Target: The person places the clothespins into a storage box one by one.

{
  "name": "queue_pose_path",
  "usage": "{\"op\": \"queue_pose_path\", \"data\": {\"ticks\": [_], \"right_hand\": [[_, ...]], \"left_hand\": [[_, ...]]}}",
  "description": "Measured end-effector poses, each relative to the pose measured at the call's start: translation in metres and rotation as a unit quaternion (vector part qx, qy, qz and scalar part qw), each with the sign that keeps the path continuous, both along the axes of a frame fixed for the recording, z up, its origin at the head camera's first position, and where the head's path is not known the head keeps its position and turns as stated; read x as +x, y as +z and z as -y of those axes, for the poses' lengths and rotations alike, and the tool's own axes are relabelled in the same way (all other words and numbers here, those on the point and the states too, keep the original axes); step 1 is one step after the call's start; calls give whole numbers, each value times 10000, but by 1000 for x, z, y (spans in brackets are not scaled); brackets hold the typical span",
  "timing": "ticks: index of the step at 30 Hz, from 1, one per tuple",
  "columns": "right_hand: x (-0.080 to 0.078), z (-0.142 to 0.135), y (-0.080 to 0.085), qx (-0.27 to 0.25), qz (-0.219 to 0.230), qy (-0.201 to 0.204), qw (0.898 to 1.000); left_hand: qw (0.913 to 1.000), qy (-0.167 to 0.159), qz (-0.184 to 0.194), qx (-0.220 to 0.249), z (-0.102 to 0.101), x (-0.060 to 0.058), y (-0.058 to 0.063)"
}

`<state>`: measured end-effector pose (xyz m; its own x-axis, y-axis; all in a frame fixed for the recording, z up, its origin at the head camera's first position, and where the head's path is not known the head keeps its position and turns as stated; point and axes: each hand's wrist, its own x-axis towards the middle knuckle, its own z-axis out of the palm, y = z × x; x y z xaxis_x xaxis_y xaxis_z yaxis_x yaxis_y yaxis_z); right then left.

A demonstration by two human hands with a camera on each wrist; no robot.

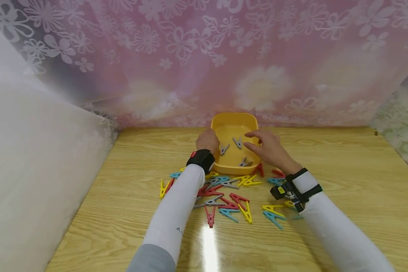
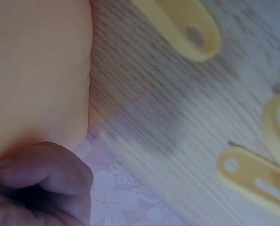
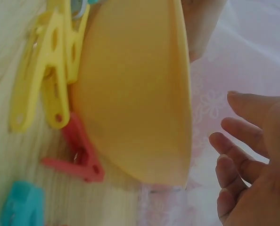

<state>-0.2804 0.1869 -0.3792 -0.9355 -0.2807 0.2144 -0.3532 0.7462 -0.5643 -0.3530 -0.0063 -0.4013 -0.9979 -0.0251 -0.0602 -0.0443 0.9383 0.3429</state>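
Observation:
A yellow plastic basin [image 1: 236, 170] stands at the back of the table, with three grey clothespins inside, one of them a grey clothespin [image 1: 238, 142] near the middle. My left hand [image 1: 208, 140] grips the basin's left rim, its fingers curled there in the left wrist view. Over the basin's right side hovers my right hand [image 1: 266, 149], thumb and fingers spread apart, holding nothing. In the right wrist view that hand [image 3: 253, 155] is beside the basin's rim, above the table. Close to the basin's outer wall lie a red clothespin [image 3: 83, 157] and yellow clothespins [image 3: 38, 70].
In front of the basin, several red, yellow, blue and grey clothespins are scattered, among them a red clothespin [image 1: 210, 216] and a blue clothespin [image 1: 228, 214]. More lie under the right forearm. A pink flowered curtain [image 1: 190, 68] hangs behind the wooden table [image 1: 122, 196].

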Motion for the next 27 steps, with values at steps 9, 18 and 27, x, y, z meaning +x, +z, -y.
{"op": "queue_pose_path", "data": {"ticks": [9, 18, 27], "right_hand": [[7, -22, -6, -62, 157, -146, 9997], [15, -49, -12, -186, 343, -263, 9989], [26, -79, -25, -164, 432, -439, 9980]], "left_hand": [[9998, -195, -23, 95, 1, 1, -1], [9999, -162, -50, -22, -1, 4, 1], [9999, -152, 3, -61, -2, 0, -2]]}}
